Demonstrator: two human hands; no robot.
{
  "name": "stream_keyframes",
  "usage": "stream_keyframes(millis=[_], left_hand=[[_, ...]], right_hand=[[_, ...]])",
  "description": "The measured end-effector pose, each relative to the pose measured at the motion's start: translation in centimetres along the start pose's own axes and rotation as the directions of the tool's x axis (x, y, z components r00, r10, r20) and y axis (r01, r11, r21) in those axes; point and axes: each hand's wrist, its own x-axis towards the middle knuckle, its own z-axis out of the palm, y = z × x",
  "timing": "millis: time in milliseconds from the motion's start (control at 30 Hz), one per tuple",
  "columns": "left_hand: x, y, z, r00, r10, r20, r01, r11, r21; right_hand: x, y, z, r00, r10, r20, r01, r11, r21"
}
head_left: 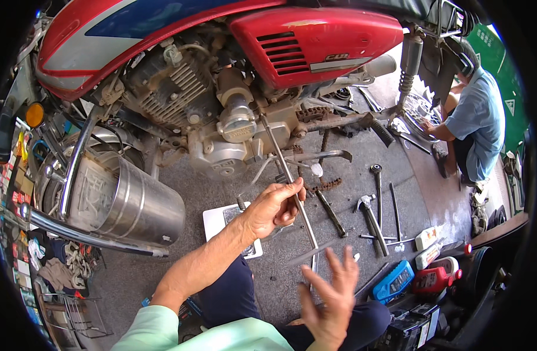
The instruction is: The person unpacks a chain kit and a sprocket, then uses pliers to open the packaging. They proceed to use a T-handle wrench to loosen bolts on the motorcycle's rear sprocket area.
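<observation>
My left hand (275, 208) is wrapped round the long shaft of a T-handle wrench (307, 225). The wrench's far end reaches the lower side of the motorcycle engine (221, 143), beside a round cover. Its crossbar, at the near end, is smeared by motion. Just below that crossbar, my right hand (331, 289) is raised with fingers spread, slightly blurred and holding nothing. Above both hands is the red motorcycle side panel (321, 44), scuffed along its top.
A hammer (372, 225), a ratchet (377, 190) and several rods lie to the right. Nearer are a blue case (394, 281) and bottles. A metal bucket (145, 202) stands left, beside a chrome bar. A person in a light blue shirt (482, 120) crouches by a wheel at the far right.
</observation>
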Motion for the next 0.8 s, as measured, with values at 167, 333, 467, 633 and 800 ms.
stream_keyframes(millis=[167,333,467,633,800], left_hand=[[0.5,-0.7,-0.8,1.0,-0.017,-0.014,0.018,0.997,0.073],[0.2,-1.3,-2.1,0.997,-0.041,-0.062,0.052,0.981,0.189],[0.5,-2.0,-2.3,0.995,-0.075,-0.066,0.09,0.961,0.262],[0.7,-2.9,-2.4,0.986,-0.152,-0.07,0.167,0.913,0.371],[-0.4,-5.1,-2.8,0.961,-0.272,-0.051,0.252,0.785,0.566]], right_hand=[[2.2,1.2,-3.7,0.876,0.057,-0.479,-0.035,0.998,0.054],[11.0,2.9,-2.8,0.931,-0.048,-0.362,0.103,0.986,0.133],[21.2,2.1,3.5,0.962,-0.274,0.002,0.274,0.961,-0.034],[27.3,2.0,12.1,0.966,-0.259,0.02,0.254,0.929,-0.267],[27.8,2.3,16.3,0.963,-0.269,-0.024,0.245,0.908,-0.341]])
